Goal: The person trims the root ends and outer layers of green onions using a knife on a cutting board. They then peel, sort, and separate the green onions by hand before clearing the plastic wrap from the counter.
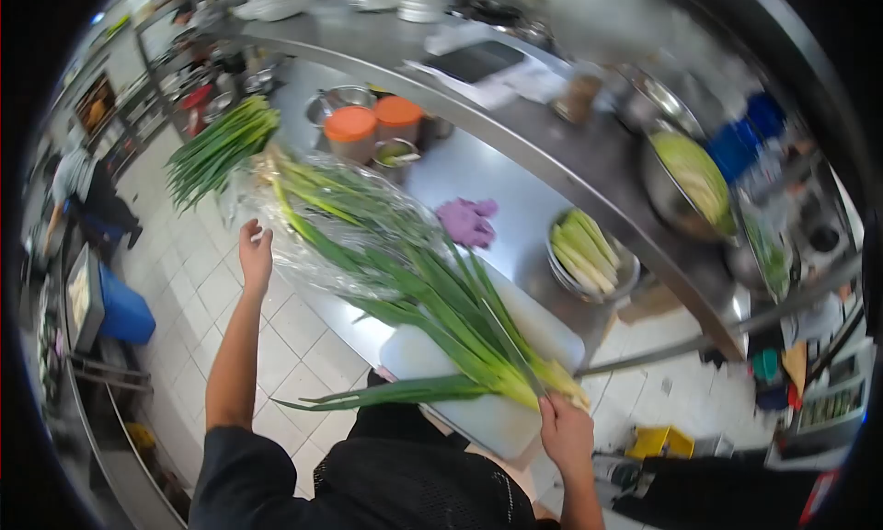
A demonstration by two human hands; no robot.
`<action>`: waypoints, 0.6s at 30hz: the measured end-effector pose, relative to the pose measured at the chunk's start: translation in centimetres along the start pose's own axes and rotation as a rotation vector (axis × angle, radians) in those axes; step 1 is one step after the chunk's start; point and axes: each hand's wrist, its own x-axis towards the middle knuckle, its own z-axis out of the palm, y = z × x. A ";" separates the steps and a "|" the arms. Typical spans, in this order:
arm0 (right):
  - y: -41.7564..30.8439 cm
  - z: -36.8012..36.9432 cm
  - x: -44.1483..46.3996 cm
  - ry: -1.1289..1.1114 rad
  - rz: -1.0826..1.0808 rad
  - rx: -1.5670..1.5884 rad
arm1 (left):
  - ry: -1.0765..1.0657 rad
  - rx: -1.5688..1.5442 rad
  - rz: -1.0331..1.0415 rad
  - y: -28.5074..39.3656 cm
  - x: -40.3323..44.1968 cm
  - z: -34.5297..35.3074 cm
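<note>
My right hand (565, 431) is closed around the handle of a knife (512, 348), whose blade points up and left over the long leeks (441, 314). These lie across a white cutting board (497, 427), their pale root ends near my right hand and their green leaves spreading left. Beside a clear plastic bag (303, 259), my left hand (256, 252) is raised with its fingers loosely apart, holding nothing. More leeks (354, 191) lie on and in the bag. A second bunch of thinner green stalks (223, 151) sits at the counter's far left end.
A purple cloth or glove (467, 223) lies behind the leeks. To the right stands a bowl (629, 274) of pale green cut stalks. Tubs with orange lids (351, 123) stand at the back, under a metal shelf (543, 153). Left, a person (85, 185) and a blue bin (127, 305).
</note>
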 end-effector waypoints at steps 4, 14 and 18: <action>-4.4 1.9 2.1 -0.008 0.104 0.127 | 0.097 0.227 -0.016 -7.2 12.7 -3.3; -20.6 6.6 11.1 -0.228 0.381 0.035 | -0.035 0.588 -0.115 -24.7 36.3 -4.7; -26.5 6.6 15.2 -0.040 0.144 -0.019 | -0.063 0.732 -0.030 -23.7 37.7 -3.0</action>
